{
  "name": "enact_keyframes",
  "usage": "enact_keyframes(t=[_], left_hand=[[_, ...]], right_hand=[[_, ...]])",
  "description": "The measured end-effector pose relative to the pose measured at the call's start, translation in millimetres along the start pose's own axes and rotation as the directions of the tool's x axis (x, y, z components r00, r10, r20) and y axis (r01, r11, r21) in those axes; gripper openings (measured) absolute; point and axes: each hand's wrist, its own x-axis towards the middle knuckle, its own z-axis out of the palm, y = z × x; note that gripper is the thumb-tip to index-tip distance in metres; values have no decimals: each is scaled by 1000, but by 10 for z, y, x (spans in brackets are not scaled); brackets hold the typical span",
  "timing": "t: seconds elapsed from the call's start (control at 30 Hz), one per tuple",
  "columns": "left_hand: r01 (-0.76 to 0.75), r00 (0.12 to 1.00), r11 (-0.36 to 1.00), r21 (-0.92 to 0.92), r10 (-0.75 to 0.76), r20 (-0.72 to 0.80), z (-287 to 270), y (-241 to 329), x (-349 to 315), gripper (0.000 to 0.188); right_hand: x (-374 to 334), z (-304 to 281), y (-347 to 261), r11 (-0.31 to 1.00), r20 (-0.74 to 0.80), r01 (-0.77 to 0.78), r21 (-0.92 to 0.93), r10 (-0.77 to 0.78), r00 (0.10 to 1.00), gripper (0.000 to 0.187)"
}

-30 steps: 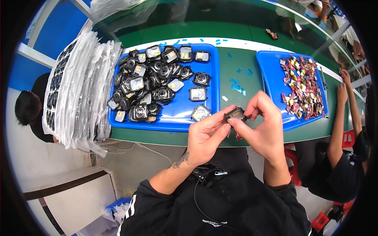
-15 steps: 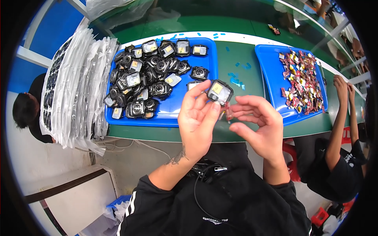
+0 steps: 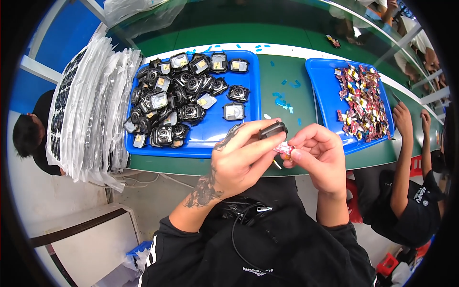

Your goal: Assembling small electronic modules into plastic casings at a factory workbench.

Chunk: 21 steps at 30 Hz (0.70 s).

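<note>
My left hand point(image 3: 239, 160) is closed around a black smartwatch case point(image 3: 273, 129), tilted so that it shows edge-on. Close against it, my right hand point(image 3: 318, 150) pinches a small red-and-clear part point(image 3: 285, 149), perhaps a little circuit board, between thumb and forefinger. This part sits just under the case, and I cannot tell whether the two are joined. A thin pale tip shows below the fingers. Beyond my left hand, a blue tray point(image 3: 217, 136) holds a heap of similar black watch cases point(image 3: 192, 85), some with yellow stickers.
To the right, a second blue tray point(image 3: 321, 86) carries many small red and yellow parts point(image 3: 362, 103). Blue film scraps point(image 3: 282, 102) lie on the green table point(image 3: 279, 71). Bagged sheets point(image 3: 91, 110) are stacked at the left. Another person's hand point(image 3: 402, 117) rests by the right tray.
My left hand has turned the watch case from face-up to edge-on and lowered it slightly. My right fingers, spread before, have closed on the red part.
</note>
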Motion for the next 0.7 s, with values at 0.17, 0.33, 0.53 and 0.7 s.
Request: enact_keyframes(t=[0.17,0.33,0.53,0.7], left_hand=[[-37,997,999,35,35,71,-82,2,-5,28],[74,994,991,-113,-64,84,-49,27,-47,19],[408,912,857,-315,-367,182,-27,11,-97,12],[446,895,815,-370,-411,172,22,8,-114,8]], right_hand=[[11,-62,4,1000,51,21,8,-22,998,11],[-13,-40,-17,992,17,20,-128,-18,1000,9],[-40,36,-97,842,17,88,-532,-93,996,7],[-33,6,-90,882,-78,53,-469,-100,992,18]])
